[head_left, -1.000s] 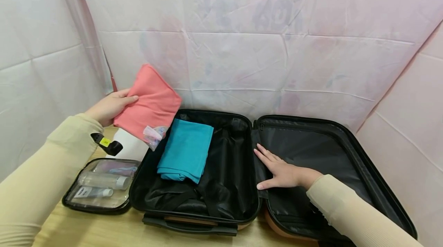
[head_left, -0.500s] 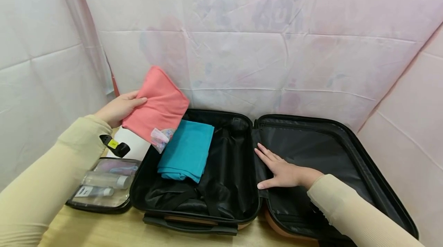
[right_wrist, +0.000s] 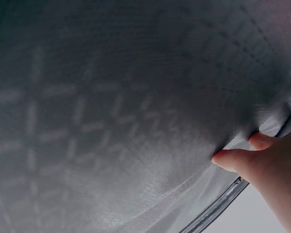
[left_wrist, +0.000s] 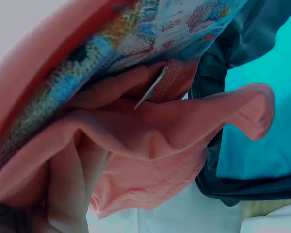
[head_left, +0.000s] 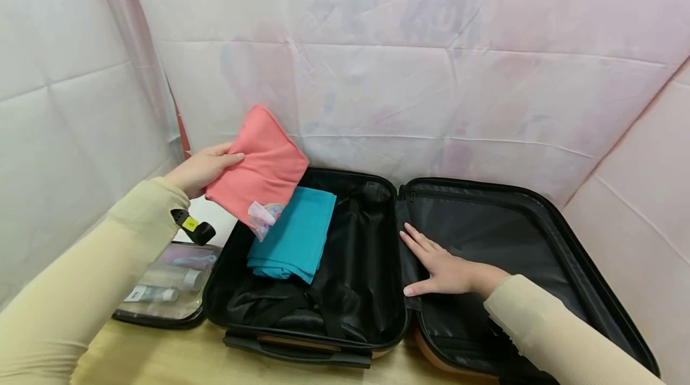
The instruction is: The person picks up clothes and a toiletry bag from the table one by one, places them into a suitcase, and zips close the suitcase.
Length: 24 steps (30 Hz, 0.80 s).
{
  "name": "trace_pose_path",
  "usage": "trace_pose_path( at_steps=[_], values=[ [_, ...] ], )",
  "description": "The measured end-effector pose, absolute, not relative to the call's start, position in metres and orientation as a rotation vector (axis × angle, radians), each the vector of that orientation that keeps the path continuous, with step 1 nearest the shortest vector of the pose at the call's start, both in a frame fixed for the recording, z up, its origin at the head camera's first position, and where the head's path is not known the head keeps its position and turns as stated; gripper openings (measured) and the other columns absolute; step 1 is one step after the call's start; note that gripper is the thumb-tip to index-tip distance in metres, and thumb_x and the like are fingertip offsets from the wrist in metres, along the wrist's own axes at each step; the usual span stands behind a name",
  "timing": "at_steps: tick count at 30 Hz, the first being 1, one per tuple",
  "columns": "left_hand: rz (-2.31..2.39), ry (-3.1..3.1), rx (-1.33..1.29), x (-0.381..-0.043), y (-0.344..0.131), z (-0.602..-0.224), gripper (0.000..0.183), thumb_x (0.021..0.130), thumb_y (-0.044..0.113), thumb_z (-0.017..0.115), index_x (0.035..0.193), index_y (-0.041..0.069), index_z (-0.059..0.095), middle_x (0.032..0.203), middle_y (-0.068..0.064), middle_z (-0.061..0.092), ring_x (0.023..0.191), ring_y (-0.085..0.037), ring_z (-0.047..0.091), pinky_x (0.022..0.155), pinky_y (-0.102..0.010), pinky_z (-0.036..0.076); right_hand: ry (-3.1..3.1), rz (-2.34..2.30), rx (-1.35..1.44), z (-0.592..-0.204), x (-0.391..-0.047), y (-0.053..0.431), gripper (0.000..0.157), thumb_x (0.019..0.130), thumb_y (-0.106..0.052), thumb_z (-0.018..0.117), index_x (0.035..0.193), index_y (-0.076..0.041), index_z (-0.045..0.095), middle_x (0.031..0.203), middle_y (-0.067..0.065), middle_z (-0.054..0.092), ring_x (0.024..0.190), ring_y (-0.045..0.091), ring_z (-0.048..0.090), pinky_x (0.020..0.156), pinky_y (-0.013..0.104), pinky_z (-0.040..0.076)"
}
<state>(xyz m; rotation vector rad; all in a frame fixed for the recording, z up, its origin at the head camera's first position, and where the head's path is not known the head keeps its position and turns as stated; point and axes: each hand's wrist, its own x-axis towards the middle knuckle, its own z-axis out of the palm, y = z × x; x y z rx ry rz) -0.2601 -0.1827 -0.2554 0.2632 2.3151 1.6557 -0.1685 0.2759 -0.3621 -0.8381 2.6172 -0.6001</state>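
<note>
Pale curtain [head_left: 377,91] behind; coral cloth [head_left: 264,166], long axis slanting up rightward, pinched in left hand [head_left: 203,168]; right hand [head_left: 444,268] spread on suitcase [head_left: 358,253].

The head view looks forward and down over the pale wooden bench [head_left: 162,358], far enough back to frame the open black suitcase [head_left: 372,265]; the left wrist view sits close against the folded coral-pink cloth [left_wrist: 157,136], facing past it to the folded turquoise cloth [left_wrist: 271,145], both shared with the head view; the right wrist view faces dark grey fabric lining [right_wrist: 97,126] at close range.
</note>
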Motion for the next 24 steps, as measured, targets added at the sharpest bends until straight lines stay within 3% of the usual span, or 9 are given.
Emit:
trace_pose_path(
  at_steps=[24],
  values=[
    [1.691, 2.239, 0.287, -0.255, -0.158, -0.262, 0.053, 0.101, 0.024, 0.041, 0.148, 0.010, 0.024, 0.086, -0.002, 0.060, 0.065, -0.014, 0.063, 0.059, -0.031, 0.053, 2.607, -0.609, -0.852, -0.360, -0.165, 0.282, 0.101, 0.084, -0.049, 0.063, 0.150, -0.003, 0.002, 0.153, 0.016, -0.013, 0.137, 0.043, -0.001, 0.100, 0.068, 0.012]
  ],
)
